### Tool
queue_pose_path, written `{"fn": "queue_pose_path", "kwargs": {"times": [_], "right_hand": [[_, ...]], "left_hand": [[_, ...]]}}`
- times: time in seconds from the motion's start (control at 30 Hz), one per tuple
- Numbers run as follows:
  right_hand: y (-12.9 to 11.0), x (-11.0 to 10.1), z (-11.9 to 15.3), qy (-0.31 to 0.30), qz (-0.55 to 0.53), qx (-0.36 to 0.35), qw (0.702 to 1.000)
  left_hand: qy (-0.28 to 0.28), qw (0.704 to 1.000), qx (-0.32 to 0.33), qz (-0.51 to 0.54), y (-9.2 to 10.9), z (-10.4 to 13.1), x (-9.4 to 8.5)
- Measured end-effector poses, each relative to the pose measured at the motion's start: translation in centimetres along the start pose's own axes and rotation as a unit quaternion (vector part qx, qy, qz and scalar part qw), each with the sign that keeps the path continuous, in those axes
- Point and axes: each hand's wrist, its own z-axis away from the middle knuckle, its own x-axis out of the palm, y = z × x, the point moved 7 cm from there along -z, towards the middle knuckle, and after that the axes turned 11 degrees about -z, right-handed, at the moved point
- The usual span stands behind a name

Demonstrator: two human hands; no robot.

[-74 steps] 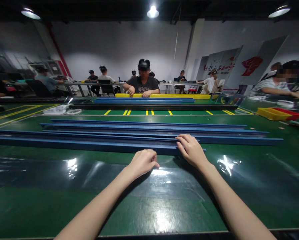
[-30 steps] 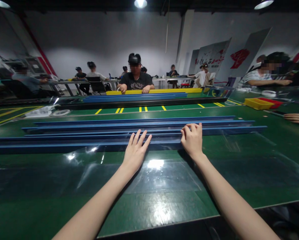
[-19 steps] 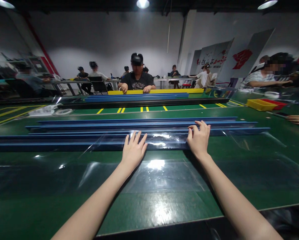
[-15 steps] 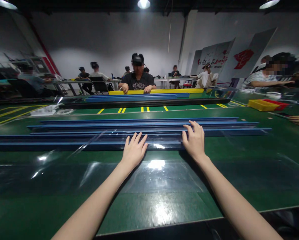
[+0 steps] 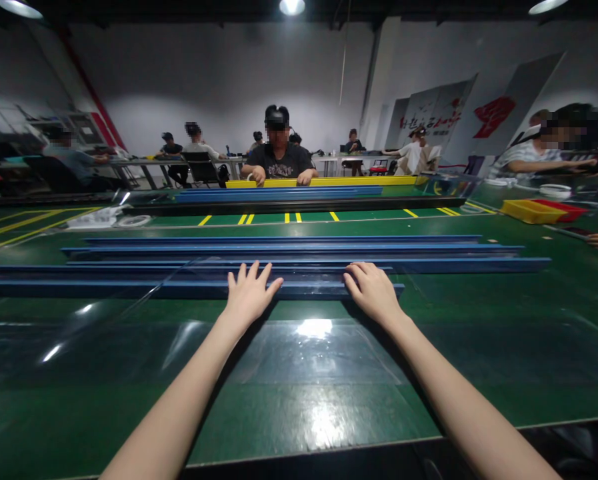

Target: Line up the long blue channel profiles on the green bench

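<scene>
A long, straight, blue channel strip [image 5: 311,291], apparently rigid plastic, runs left to right across mid-frame, under both hands. The left hand [image 5: 249,293] fans its fingers wide; the right hand [image 5: 373,290], nearer the strip's right end, bends its fingers, grip unclear.

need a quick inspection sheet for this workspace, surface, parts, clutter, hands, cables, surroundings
Surface: green table, shiny, yellow lines on its far part.
Job's things: long blue rails lie side by side; a strip of clear film lies in front of them.
Clutter: yellow tray and red tray at right; white coil at far left, material unclear.
Hands: left hand, fingers spread, and right hand, fingers bent, both at the nearest rail.
Cables: one thin cord hangs overhead.
Surroundings: co-worker opposite, hands at a yellow rail; others sit further back.
</scene>
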Motion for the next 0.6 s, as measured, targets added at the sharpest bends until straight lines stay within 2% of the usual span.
{"fn": "queue_pose_path", "kwargs": {"times": [0.13,0.2,0.27,0.4,0.6], "right_hand": [[-0.1,0.0,-0.1,-0.003,0.004,0.0,1.0],[-0.1,0.1,-0.1,-0.003,0.007,-0.001,1.0],[-0.1,0.1,-0.1,-0.001,0.011,-0.002,1.0],[-0.4,0.2,0.1,0.006,0.022,-0.014,1.0],[-1.5,0.7,0.5,0.002,0.032,-0.044,0.999]], "left_hand": [[-0.053,0.989,-0.137,-0.005,-4.4,-0.1,0.6],[-0.059,0.984,-0.171,-0.009,-5.7,-0.1,0.7],[-0.057,0.982,-0.181,-0.017,-6.0,-0.1,0.7],[-0.026,0.991,-0.126,-0.027,-4.3,-0.1,0.2],[0.032,0.999,0.037,0.005,1.2,0.5,-0.5]]}}
